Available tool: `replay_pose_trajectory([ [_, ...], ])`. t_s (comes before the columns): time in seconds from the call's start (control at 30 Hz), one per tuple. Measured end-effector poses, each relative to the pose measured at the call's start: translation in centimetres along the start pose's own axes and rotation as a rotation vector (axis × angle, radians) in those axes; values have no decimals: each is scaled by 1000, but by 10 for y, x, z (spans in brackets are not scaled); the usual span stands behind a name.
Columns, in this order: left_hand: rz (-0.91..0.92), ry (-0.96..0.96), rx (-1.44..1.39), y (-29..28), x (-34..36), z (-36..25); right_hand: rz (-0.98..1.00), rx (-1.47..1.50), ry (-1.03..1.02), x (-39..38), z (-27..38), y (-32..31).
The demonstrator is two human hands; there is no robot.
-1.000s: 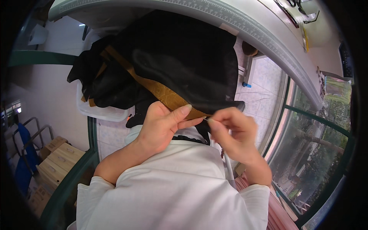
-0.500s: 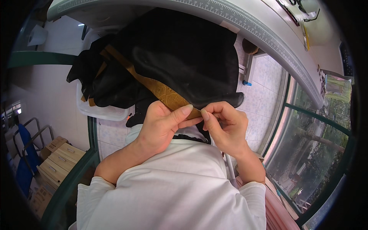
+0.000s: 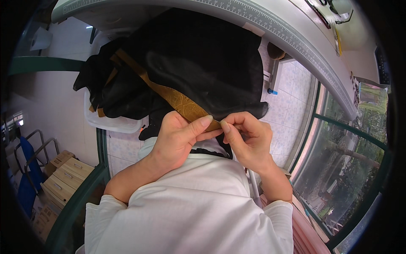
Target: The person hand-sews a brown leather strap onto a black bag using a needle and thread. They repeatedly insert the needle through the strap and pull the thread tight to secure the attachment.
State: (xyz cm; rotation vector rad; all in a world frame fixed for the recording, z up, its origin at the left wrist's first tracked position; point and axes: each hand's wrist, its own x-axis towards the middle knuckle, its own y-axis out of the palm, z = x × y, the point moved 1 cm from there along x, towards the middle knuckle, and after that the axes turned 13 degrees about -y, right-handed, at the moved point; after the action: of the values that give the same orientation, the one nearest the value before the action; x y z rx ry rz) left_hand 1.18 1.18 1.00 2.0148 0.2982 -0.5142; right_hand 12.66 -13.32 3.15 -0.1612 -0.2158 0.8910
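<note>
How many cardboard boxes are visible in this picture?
2 clearly: one cardboard box on the floor at lower left, and a larger box just below it. More may be hidden behind the green rail.

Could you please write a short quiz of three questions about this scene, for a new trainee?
1. True or false: both hands pinch the tan strip at the edge of the black fabric.
2. Which hand has its thumb laid flat along the strip? A) left hand B) right hand
3. Fill in: the black fabric hangs down from a white table edge marked like a ____.

Key
1. True: the fingers of both hands meet on the strip's near end.
2. A.
3. Ruler, a printed measuring scale running along the curved rim.
</note>
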Motion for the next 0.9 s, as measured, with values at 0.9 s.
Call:
replay_pose_trajectory([
  [0.9, -89, -38, 67, -11, 10, 8, -204, 450, -11, 20, 110, -56],
])
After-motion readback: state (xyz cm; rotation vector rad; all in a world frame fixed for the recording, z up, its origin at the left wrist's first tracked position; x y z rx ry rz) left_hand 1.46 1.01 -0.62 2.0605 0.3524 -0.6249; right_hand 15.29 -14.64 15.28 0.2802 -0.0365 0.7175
